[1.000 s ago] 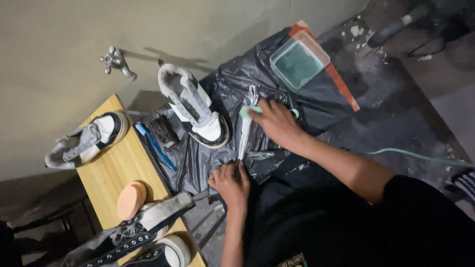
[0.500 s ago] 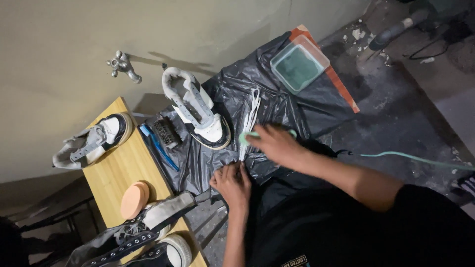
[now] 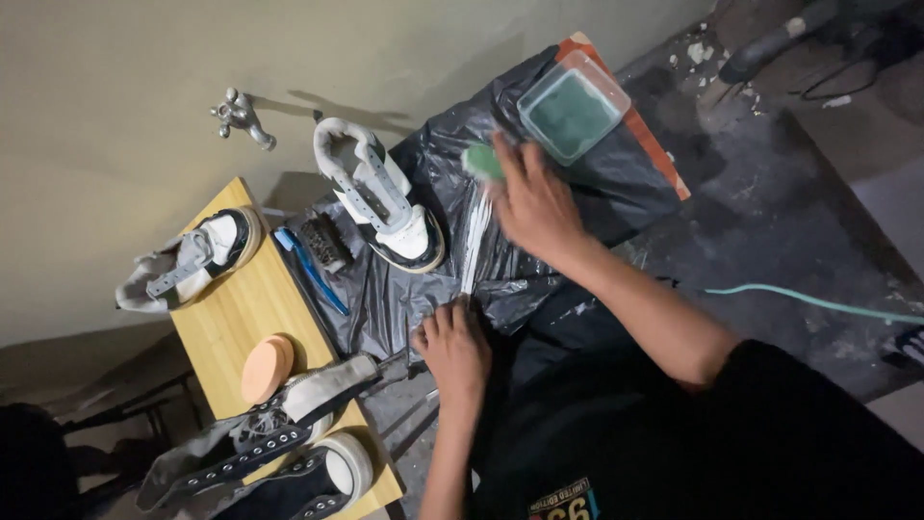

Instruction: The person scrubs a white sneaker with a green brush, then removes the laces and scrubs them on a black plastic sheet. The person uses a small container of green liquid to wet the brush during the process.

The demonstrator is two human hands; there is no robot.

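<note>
White shoelaces [image 3: 474,241] lie stretched out on a black plastic sheet [image 3: 587,183]. My left hand [image 3: 452,349] presses down on their near end, fingers closed over it. My right hand [image 3: 532,200] grips a light green brush [image 3: 481,160] at the far end of the laces, close to a clear tub of green liquid [image 3: 573,108]. A white and dark sneaker without laces [image 3: 377,204] stands just left of the laces.
A blue-handled brush [image 3: 310,258] lies left of the sneaker. A wooden bench [image 3: 252,318] holds a second sneaker [image 3: 192,260], an orange round sponge [image 3: 265,367] and dark canvas shoes [image 3: 279,462]. A tap [image 3: 241,117] sticks out of the wall. A green hose [image 3: 818,303] crosses the floor.
My right hand slid the green brush toward me along the laces, then away to their far end near the tub. My left hand stayed on the near end.
</note>
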